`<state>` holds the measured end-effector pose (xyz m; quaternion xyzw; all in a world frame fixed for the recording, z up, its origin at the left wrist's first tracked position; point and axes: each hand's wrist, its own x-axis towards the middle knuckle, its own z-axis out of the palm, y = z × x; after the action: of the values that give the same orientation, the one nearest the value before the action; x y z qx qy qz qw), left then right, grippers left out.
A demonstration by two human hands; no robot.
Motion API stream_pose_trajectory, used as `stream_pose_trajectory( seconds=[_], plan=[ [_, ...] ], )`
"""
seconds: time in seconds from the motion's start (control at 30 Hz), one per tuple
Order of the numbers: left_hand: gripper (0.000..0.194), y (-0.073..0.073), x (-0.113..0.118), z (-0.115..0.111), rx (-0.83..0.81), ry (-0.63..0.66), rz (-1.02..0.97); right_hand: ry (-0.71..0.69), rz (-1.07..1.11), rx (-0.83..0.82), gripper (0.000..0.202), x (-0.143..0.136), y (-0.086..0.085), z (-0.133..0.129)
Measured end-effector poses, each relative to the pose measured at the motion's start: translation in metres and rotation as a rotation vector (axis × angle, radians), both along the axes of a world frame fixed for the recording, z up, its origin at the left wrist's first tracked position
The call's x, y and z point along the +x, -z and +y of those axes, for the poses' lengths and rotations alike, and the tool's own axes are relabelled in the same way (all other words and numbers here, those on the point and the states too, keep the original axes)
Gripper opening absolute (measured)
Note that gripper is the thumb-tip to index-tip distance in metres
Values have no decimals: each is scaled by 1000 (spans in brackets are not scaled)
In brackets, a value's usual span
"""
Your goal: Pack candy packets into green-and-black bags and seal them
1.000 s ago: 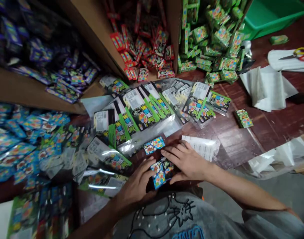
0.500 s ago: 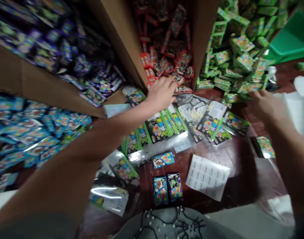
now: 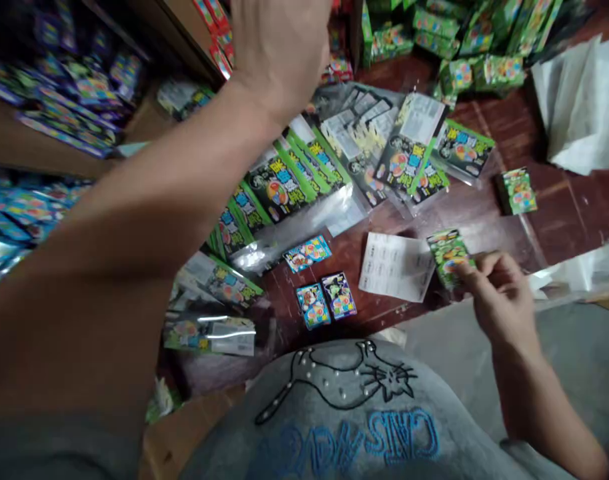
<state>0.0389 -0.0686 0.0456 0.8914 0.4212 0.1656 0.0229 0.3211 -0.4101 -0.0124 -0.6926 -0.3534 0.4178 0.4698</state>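
Observation:
My right hand (image 3: 502, 297) pinches a small green packet (image 3: 449, 257) beside the right edge of a white sticker sheet (image 3: 395, 267). At the top, my left hand (image 3: 282, 53) reaches over the red packets (image 3: 339, 65); its fingertips are cut off by the frame and what they touch is hidden. On the dark red table (image 3: 574, 213), a blue packet (image 3: 313, 305) and a purple packet (image 3: 339, 295) lie side by side near my shirt. Another blue packet (image 3: 308, 253) lies just above them. A separate green packet (image 3: 519, 191) rests at the right.
Black-and-green printed bags (image 3: 279, 187) overlap across the middle. A cardboard box (image 3: 39, 140) with purple packets (image 3: 77, 100) stands at the upper left, blue packets (image 3: 29, 203) below it. Green packets (image 3: 439, 30) are heaped at the top, white paper (image 3: 584, 107) to their right.
My right hand has come from the green heap down toward the front with a green packet in it. The view has shifted, and my left hand now appears higher, at the top edge.

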Motion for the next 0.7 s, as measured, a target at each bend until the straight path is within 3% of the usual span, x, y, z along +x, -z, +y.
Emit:
stream_pose_trajectory(
  seconds=[0.03,0.07,0.13,0.17,0.2,0.27,0.3,0.37,0.4,0.47,0.53,0.63,0.7],
  plan=[
    [68,-9,-1,-36,34,-25,93,-20,1,-17,49,-9,5,-14],
    [65,-15,-1,-79,37,30,148,-44,-31,-11,49,-19,10,-27],
    [56,-9,-1,-171,-34,306,120,-99,-177,41,50,-34,18,-46],
    [46,1,-3,-215,-74,501,92,-147,-273,65,51,-40,20,-52],
    [34,15,-5,-254,-84,583,56,-212,-379,75,52,-42,21,-56],
    [22,44,-11,-313,63,670,-29,-347,-618,47,55,-39,20,-58],
    [21,57,-14,-331,105,644,-49,-404,-738,38,54,-34,18,-56],
    [29,72,-15,-348,82,522,-42,-528,-912,86,52,-20,13,-48],
    [44,75,-13,-348,11,423,-20,-614,-960,137,57,-12,11,-42],
    [86,73,-3,-341,-159,233,39,-840,-1010,237,78,-3,9,-29],
    [109,67,10,-332,-302,130,106,-1042,-1058,270,89,-1,11,-16],
    [95,59,23,-325,-412,116,107,-1151,-1077,284,88,-5,18,-2],
    [90,57,21,-328,-425,95,-42,-1140,-1043,311,87,-7,24,2]
  ],
)
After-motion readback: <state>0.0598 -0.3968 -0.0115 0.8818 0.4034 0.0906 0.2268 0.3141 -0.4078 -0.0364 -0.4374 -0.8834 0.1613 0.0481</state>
